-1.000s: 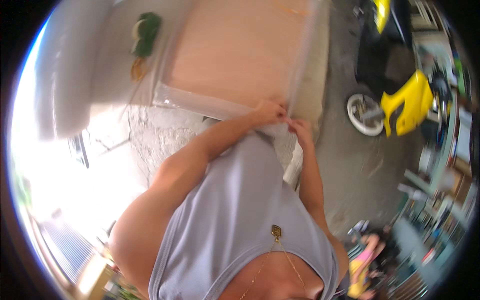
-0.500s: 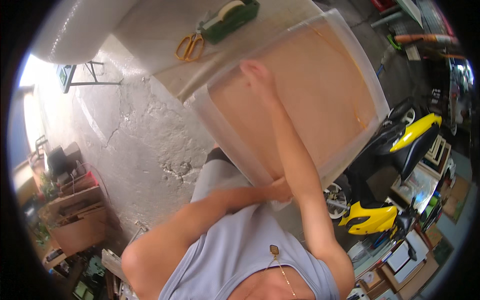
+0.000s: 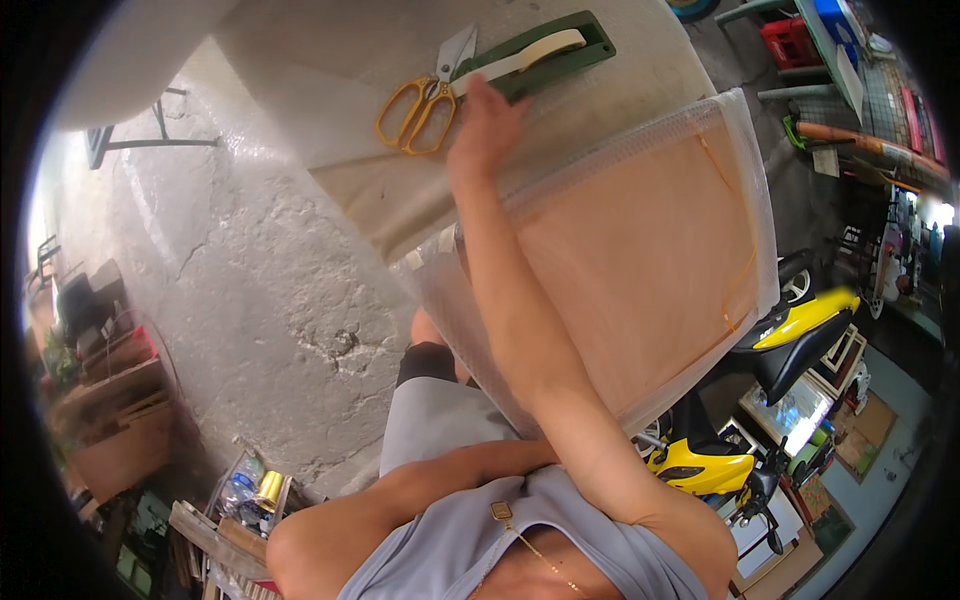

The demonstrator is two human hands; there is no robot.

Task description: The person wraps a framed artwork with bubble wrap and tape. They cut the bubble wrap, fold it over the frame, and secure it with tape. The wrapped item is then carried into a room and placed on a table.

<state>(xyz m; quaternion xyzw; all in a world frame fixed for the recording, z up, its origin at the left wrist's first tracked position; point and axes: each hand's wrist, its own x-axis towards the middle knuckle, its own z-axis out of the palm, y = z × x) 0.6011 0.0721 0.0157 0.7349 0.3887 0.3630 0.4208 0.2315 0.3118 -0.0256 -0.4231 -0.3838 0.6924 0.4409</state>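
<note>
My right hand [image 3: 488, 130] reaches to the far side of the table, its fingers closed at the end of a pale tape strip [image 3: 508, 62]. The strip comes off a roll in a green tape dispenser [image 3: 592, 50]. Gold-handled scissors [image 3: 420, 112] lie just left of that hand, blades spread. In front of me, a flat brown board [image 3: 620, 260] wrapped in clear bubble wrap [image 3: 752, 150] rests partly on the table, an orange cord [image 3: 738, 180] showing on it. My left forearm [image 3: 450, 470] crosses my body; the hand itself is hidden behind my right arm.
Brown sheeting covers the table [image 3: 330, 130]. A large whitish roll [image 3: 130, 50] is at upper left. Right of the board stands a yellow and black motorbike [image 3: 710, 470]. Cracked concrete floor [image 3: 270, 260] lies to the left, with a wooden crate of bottles [image 3: 245, 495] at lower left.
My right hand has moved from over the wrapped board to the tape at the dispenser. My left hand, visible before at the board's near edge, is now hidden. The view has shifted.
</note>
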